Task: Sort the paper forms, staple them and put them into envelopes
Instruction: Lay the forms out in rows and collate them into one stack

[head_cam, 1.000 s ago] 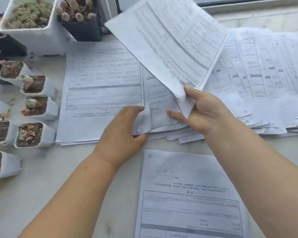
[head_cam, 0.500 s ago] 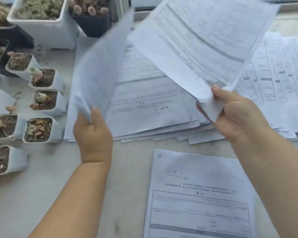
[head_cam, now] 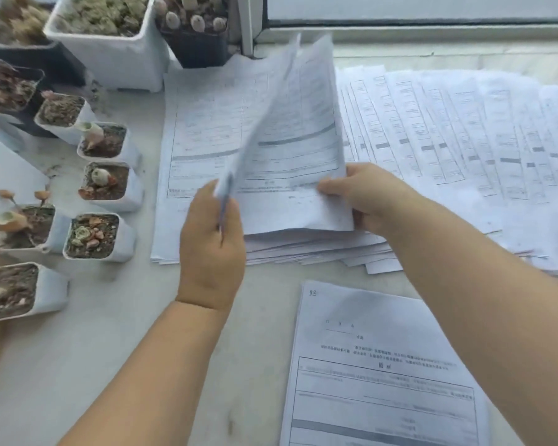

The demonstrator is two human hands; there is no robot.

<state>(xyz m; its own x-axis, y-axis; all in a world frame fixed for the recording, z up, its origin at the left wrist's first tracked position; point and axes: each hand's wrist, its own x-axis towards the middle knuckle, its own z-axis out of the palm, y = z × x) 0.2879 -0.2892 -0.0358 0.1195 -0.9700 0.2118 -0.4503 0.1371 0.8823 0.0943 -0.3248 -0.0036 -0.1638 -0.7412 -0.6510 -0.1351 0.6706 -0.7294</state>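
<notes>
My left hand (head_cam: 211,239) pinches the bottom edge of one printed form (head_cam: 261,123), held almost edge-on and upright. My right hand (head_cam: 364,197) grips the lower right corner of a second form (head_cam: 300,156), lifted just beside the first. Both sheets hover over a stack of forms (head_cam: 203,136) lying flat on the pale table (head_cam: 78,365). To the right, several more forms (head_cam: 464,140) are fanned out in overlapping rows. Another form (head_cam: 384,365) lies alone near me at the lower right, partly under my right forearm.
Several small white pots of succulents (head_cam: 94,236) line the table's left side. Larger white (head_cam: 110,46) and dark (head_cam: 197,40) planters stand at the back left. A window sill and frame (head_cam: 432,30) run along the far edge.
Both lifted sheets have come together over the stack; my right hand lowered its sheet and moved left, while my left hand swung its sheet rightward toward it.
</notes>
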